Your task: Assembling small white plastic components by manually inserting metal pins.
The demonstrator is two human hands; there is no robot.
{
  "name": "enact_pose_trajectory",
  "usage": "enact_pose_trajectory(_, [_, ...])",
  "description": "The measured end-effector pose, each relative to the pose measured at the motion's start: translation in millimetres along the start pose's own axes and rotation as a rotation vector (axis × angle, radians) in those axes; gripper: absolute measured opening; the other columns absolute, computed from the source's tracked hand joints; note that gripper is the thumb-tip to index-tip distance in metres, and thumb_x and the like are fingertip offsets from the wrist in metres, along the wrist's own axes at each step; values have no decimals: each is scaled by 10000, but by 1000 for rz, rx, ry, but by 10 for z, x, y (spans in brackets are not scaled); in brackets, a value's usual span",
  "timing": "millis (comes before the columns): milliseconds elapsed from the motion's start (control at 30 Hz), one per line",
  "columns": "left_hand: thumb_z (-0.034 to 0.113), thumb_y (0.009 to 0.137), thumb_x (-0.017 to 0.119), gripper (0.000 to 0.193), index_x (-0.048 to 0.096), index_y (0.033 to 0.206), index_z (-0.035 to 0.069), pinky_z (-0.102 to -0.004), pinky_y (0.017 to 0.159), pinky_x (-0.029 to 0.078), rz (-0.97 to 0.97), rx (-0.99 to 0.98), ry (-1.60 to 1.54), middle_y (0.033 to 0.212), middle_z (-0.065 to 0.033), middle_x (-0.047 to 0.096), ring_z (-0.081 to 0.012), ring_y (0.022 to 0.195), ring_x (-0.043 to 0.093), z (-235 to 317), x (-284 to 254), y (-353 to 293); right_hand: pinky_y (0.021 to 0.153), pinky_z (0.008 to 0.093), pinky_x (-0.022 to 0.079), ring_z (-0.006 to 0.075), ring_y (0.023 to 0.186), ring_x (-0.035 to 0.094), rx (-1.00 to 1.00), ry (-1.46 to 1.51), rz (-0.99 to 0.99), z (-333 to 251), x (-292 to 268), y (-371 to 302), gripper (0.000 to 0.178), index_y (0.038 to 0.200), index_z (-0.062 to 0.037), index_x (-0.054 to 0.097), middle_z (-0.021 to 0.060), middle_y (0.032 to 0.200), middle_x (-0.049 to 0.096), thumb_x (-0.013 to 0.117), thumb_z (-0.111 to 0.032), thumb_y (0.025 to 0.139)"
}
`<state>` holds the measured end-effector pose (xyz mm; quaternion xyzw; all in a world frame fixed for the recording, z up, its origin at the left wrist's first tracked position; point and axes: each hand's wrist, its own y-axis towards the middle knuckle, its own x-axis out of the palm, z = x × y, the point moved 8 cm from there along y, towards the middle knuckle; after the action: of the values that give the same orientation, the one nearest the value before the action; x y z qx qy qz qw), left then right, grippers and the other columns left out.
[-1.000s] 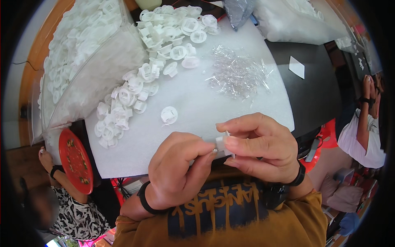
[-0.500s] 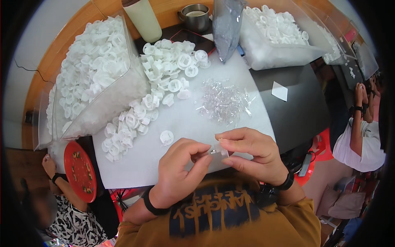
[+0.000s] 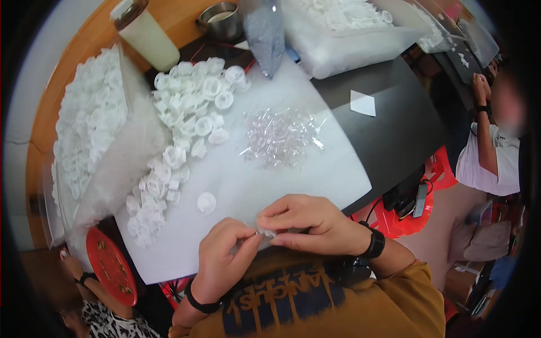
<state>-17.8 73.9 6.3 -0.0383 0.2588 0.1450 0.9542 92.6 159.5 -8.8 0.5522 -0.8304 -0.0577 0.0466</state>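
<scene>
Close to my body, above the near edge of the white sheet, both hands meet at a small translucent white plastic part. My left hand pinches its left side between thumb and forefinger. From the right, my right hand grips it with thumb and fingers; much of the part is hidden by them. A single round white plastic part lies beyond my left hand. Farther off is a pile of small clear plastic pins, and left of that a long heap of white round plastic parts.
Bins of white parts stand at the left and back right. A bottle, metal cup and grey bag are at the back. A red tray sits left. Co-workers' arms show at left and right.
The whole view has shifted and tilted with my head. My fingers have drawn closer together around the plastic part, covering more of it.
</scene>
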Motion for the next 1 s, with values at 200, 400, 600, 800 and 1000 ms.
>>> enact_pose_trajectory(200, [-2,770,634,68,581,809,12,-292,589,442,-26,-1,46,722,-94,571,-222,641,560,1,43,21,801,286,468,200,935,593,-17,9,-43,43,-31,24,301,1104,-57,626,92,1070,601,657,-32,806])
enact_pose_trajectory(400, [-5,777,624,68,575,823,8,-292,574,431,-36,-14,48,710,-95,558,-215,631,546,-29,61,109,756,265,473,162,866,579,43,42,-31,109,-55,61,300,1124,-67,619,76,1009,592,652,-64,826])
enact_pose_trajectory(600, [-16,776,621,108,594,880,-5,-279,606,452,-30,2,-34,759,-100,584,-196,662,564,71,10,86,687,244,468,127,801,572,121,-39,21,-365,-407,92,312,1137,-66,616,65,942,612,658,-121,833])
enact_pose_trajectory(800, [-28,756,635,149,609,902,-10,-284,614,464,36,30,-66,779,-105,597,-213,673,576,-24,-109,-160,771,268,460,180,947,587,-58,-506,614,-1535,-1594,507,585,1328,-39,430,109,1138,585,678,-143,809])
enact_pose_trajectory(1000, [-49,731,645,164,628,882,12,-311,584,473,211,199,84,748,-108,603,-253,664,589,-130,-321,-388,909,356,404,264,1147,499,-191,-1219,465,-1465,-725,430,646,1293,-31,459,192,1341,432,726,-200,730])
